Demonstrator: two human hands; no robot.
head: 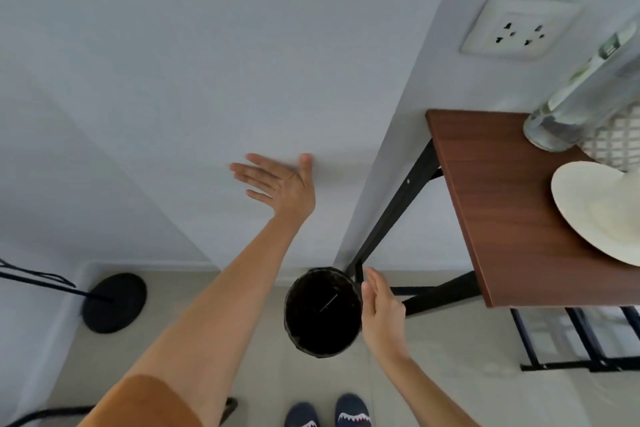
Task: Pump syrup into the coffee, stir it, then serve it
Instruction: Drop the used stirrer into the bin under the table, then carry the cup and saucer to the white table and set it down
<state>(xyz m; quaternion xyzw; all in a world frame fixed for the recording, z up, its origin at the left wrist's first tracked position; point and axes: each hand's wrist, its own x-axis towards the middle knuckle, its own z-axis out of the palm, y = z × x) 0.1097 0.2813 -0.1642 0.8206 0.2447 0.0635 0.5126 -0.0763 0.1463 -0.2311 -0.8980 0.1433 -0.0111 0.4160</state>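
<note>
Below, black bin (322, 312) holds one thin stick; both hands' fingers spread, empty.

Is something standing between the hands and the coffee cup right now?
That cannot be judged: no coffee cup shows. Both hands are empty, the left hand raised toward the wall, the right hand above the black bin, beside the table.
</note>
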